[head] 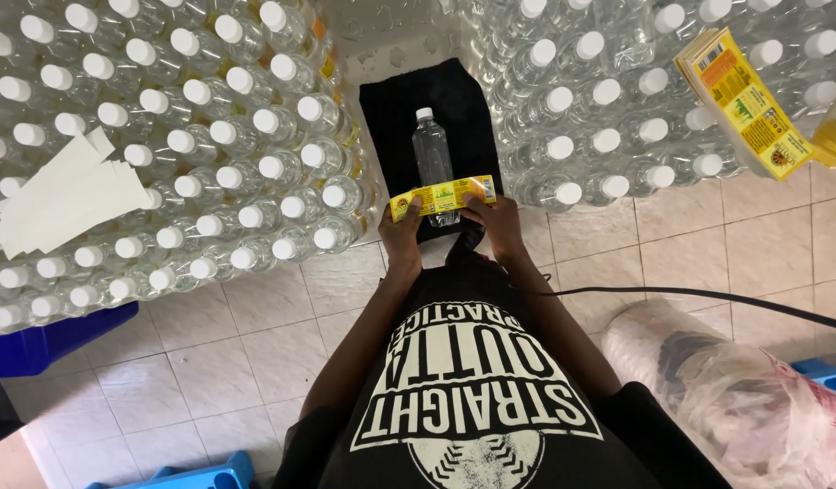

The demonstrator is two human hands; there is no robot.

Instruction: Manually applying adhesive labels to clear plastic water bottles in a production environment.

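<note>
— What's in their hands?

— A yellow label (442, 196), stretched flat across a clear plastic bottle (433, 161) with a white cap. The left hand (403, 231) pinches one end, the right hand (494, 217) grasps the other.

— And the bottle?

— Lying on a black cloth (387, 109), cap pointing away, between two big blocks of capped bottles (210, 154). A stack of yellow labels (742, 100) sits over the right-hand block, white paper strips (69, 195) on the left one.

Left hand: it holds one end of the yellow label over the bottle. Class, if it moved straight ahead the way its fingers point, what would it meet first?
Probably the black cloth under the clear bottle; the left hand points up the picture beside that bottle, toward the packed bottles beyond. Depth is uncertain.
</note>
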